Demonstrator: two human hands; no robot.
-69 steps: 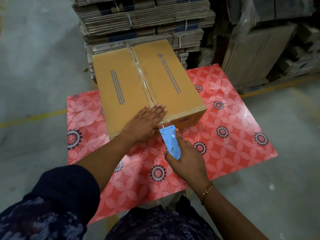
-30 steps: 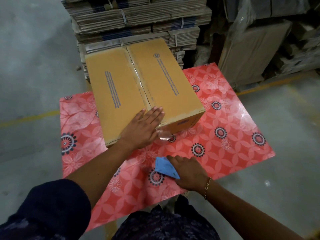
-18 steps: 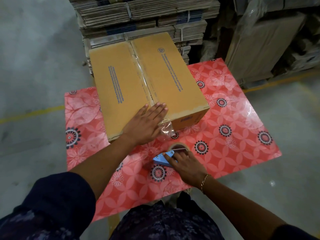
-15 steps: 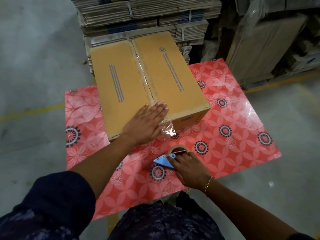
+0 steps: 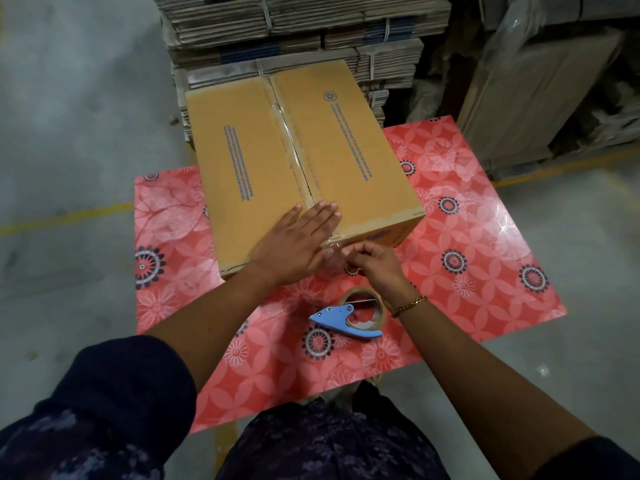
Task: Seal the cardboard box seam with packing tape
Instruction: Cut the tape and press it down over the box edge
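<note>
Tape dispenser [image 5: 349, 318] blocks the near tabletop [image 5: 485, 271]; right side seems open.

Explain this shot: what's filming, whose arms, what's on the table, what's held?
One wide-angle camera worn on a person's head looks down at their own bare arms. No robot.

The left hand lies flat on the near end of the cardboard box, over the center seam, which already carries clear tape. The right hand pinches the loose tape tail hanging at the box's near edge.

The box stands on a table with a red floral cover. The blue tape dispenser lies there too, released. Behind are stacked flat cartons.
</note>
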